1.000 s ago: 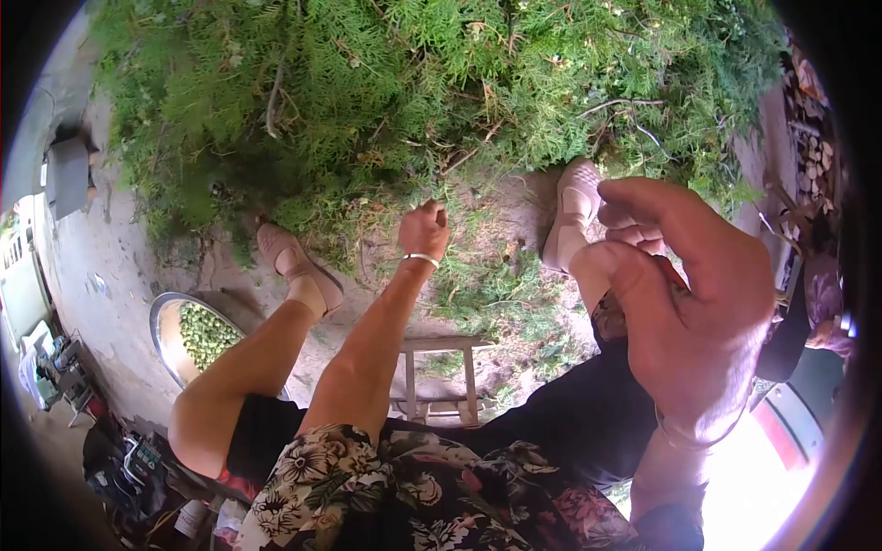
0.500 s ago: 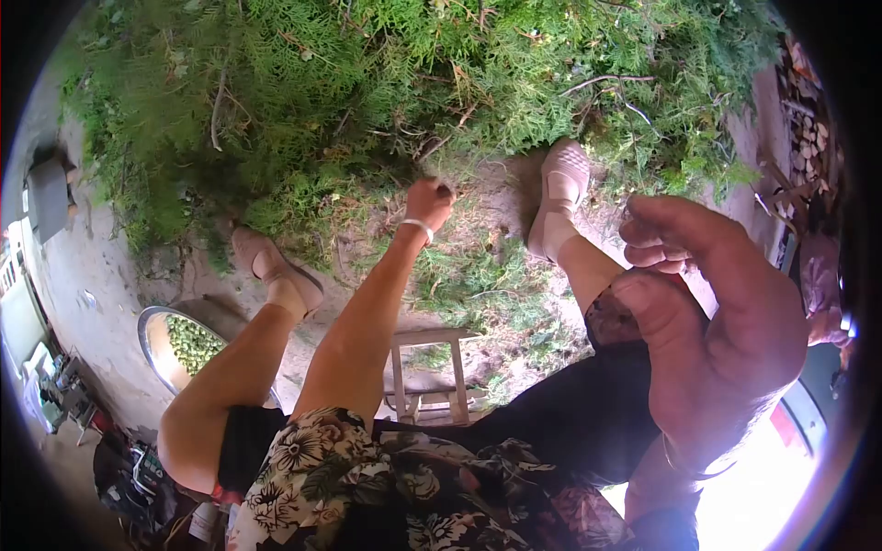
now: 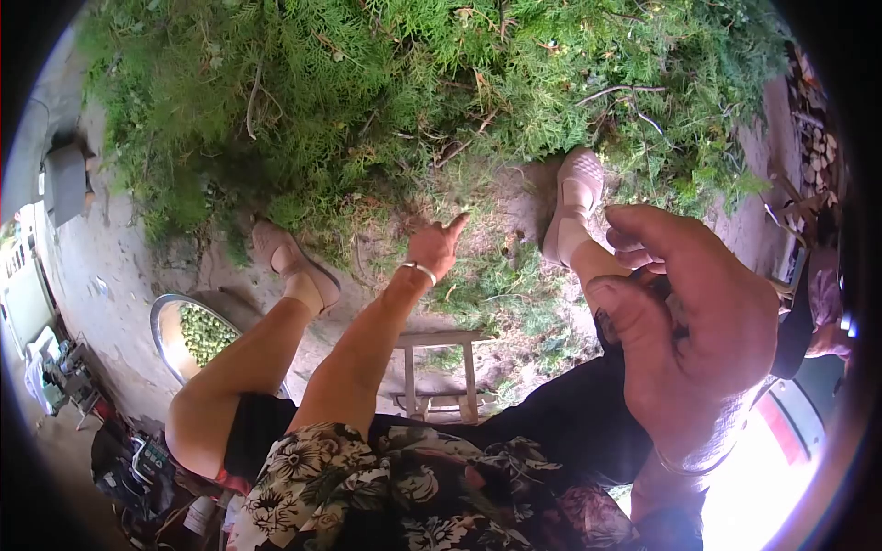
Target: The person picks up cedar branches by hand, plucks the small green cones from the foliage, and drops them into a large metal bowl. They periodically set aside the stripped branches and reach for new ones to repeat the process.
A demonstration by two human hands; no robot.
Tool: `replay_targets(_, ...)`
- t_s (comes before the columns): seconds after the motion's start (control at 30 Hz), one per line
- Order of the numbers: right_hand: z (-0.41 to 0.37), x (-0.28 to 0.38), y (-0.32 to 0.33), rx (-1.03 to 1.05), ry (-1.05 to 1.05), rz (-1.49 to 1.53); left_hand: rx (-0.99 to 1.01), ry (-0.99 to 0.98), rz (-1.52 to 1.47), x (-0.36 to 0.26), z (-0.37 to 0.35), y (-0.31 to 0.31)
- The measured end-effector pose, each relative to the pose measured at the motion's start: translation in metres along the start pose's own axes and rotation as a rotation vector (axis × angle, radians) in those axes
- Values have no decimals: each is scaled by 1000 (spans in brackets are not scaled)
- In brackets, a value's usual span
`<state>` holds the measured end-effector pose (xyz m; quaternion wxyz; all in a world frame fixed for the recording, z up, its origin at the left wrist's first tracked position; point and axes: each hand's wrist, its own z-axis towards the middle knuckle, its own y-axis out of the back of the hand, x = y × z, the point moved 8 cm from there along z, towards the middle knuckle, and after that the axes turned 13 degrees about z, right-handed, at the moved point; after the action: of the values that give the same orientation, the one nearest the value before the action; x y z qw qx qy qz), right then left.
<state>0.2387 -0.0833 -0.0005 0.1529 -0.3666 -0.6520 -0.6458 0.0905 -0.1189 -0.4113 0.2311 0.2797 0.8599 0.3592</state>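
Observation:
My left hand (image 3: 434,250) is held low over the littered ground between my feet, a white bangle at its wrist. Its index finger points out to the right, the other fingers are mostly out of sight, and I see nothing held. Close to the camera, my right hand (image 3: 703,317) has its fingers curled in toward the thumb; whatever they may hold is hidden. Ahead of both hands lies a large heap of green conifer branches (image 3: 367,101) with scale-like leaves. Loose green sprigs (image 3: 496,285) are scattered below the left hand.
A metal basin (image 3: 170,342) of small green cones or fruits (image 3: 204,335) stands beside my left leg. A wooden stool frame (image 3: 441,339) is between my legs. Stacked firewood (image 3: 818,151) lies at far right, near another person's hand (image 3: 830,340). A grey box-like object (image 3: 64,184) stands at left.
My left hand has gone from a closed fist to an extended index finger and moved slightly back toward me. My right hand has shifted a little left. The view has shifted slightly.

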Motion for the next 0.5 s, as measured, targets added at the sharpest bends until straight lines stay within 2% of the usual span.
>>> replay_targets(0.07, -2, 0, -2, -9, 17, -29, -230, -106, -163, -3, -10, -2)
replay_targets(0.1, -3, 0, -1, -32, 53, -5, -283, -18, -353, 7, -12, -1)
replay_targets(0.13, -4, 1, 0, -57, 89, 17, -279, -17, -356, 9, -9, -2)
replay_targets(0.17, -5, 2, -1, -54, 88, 16, -349, 70, -341, 19, -6, 6)
replay_targets(0.23, -7, -3, -5, -31, -35, -73, -455, 171, -342, 26, 2, 20)
replay_targets(0.33, -3, -2, -5, 15, -6, -54, -529, 56, -467, 8, 24, 33)
replay_targets(0.37, -2, -2, -4, 14, -5, -56, -531, 54, -468, 3, 31, 34)
replay_targets(0.47, 1, -1, -7, -2, -13, -44, -373, 23, -152, -15, 49, 21)
replay_targets(0.5, 1, 3, -8, -20, 16, -21, -365, 55, -152, -11, 51, 16)
